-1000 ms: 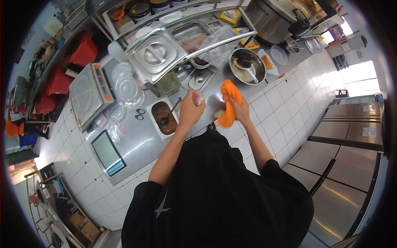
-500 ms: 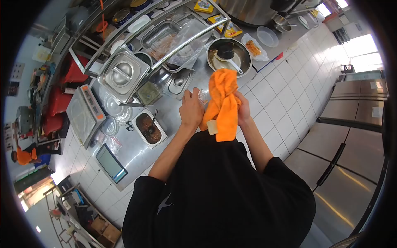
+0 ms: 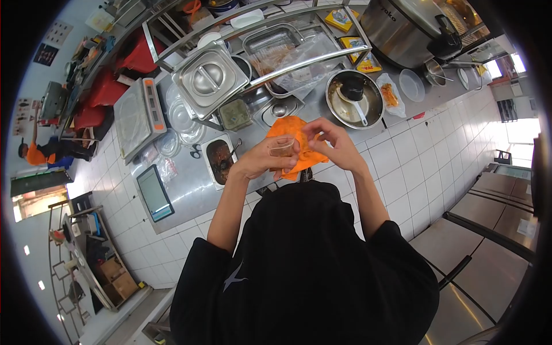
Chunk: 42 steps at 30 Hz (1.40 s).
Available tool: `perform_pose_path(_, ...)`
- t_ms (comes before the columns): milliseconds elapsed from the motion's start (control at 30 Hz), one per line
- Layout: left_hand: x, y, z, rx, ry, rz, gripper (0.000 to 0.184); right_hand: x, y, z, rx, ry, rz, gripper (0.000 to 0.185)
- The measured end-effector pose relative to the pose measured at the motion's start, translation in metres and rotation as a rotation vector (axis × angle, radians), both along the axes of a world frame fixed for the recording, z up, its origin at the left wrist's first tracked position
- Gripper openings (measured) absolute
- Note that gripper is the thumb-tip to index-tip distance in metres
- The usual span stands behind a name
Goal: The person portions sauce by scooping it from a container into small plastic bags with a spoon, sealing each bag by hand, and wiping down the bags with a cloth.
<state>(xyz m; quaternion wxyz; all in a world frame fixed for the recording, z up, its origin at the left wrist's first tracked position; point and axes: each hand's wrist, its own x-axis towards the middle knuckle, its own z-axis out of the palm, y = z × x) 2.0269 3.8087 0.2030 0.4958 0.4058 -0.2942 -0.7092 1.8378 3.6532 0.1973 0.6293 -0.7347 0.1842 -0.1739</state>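
Note:
My left hand (image 3: 257, 157) is closed around a small clear plastic cup (image 3: 282, 149), held tilted above the counter's front edge. My right hand (image 3: 340, 147) hovers just to the right of the cup, its fingers curved and apart with nothing in them. Beneath both hands an orange cloth (image 3: 286, 126) lies spread at the counter edge, partly hidden by them. Left of my left hand stands a steel pan of dark reddish sauce (image 3: 218, 158) with a spoon in it. A round pan (image 3: 376, 115) with a black-bowled ladle (image 3: 352, 89) sits beyond my right hand.
A steel rack with a lidded container (image 3: 208, 80) spans the back of the counter (image 3: 190, 201). A scale (image 3: 138, 118), scissors (image 3: 196, 150) and a tablet (image 3: 154, 194) are on the left. At the back right is a large steel pot (image 3: 397, 31). Another person (image 3: 43, 152) is far left.
The orange cloth, earlier held up in my right hand, now lies low at the counter edge. My right hand has let go of it. My left hand has lifted the clear cup. The view has shifted.

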Motion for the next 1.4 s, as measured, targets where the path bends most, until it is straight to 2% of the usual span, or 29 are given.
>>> perform_pose_path(67,0.001,0.001,0.002,-0.039,0.08,-0.06,0.035,0.011,0.004,0.018,0.006,-0.03,0.179,0.02)
perform_pose_path(167,0.001,0.007,-0.011,-0.088,0.173,-0.109,0.038,0.024,0.011,0.004,0.125,-0.089,0.22,0.014)
perform_pose_path(267,0.001,0.013,-0.021,-0.15,0.341,-0.107,0.042,0.028,0.016,0.005,0.096,-0.075,0.26,0.009)
perform_pose_path(367,-0.003,0.022,-0.015,-0.215,0.338,0.0,0.048,0.032,0.021,0.009,0.057,-0.109,0.203,0.008)
perform_pose_path(467,-0.009,0.033,-0.062,-0.246,0.032,0.471,0.042,0.038,0.02,-0.008,0.091,-0.14,0.101,0.013)
perform_pose_path(567,-0.02,0.025,-0.121,-0.211,-0.188,0.792,0.029,0.044,0.016,-0.064,0.254,0.004,0.027,0.015)
perform_pose_path(633,-0.03,0.023,-0.153,-0.198,-0.249,0.769,0.023,0.042,0.02,-0.115,0.254,0.002,0.02,0.015)
perform_pose_path(800,-0.04,0.023,-0.147,-0.157,-0.273,0.857,0.018,0.027,0.017,-0.121,0.451,-0.069,-0.014,0.008)
perform_pose_path(900,-0.04,0.023,-0.14,-0.178,-0.283,0.843,0.015,0.019,0.02,-0.115,0.469,-0.08,-0.011,0.006)
perform_pose_path(1133,-0.046,0.016,-0.11,-0.172,-0.215,0.833,0.013,0.01,0.027,-0.097,0.478,-0.202,-0.081,0.007)
perform_pose_path(1400,-0.046,0.014,-0.068,-0.29,-0.229,0.802,0.008,0.005,0.026,-0.071,0.338,-0.182,-0.081,0.012)
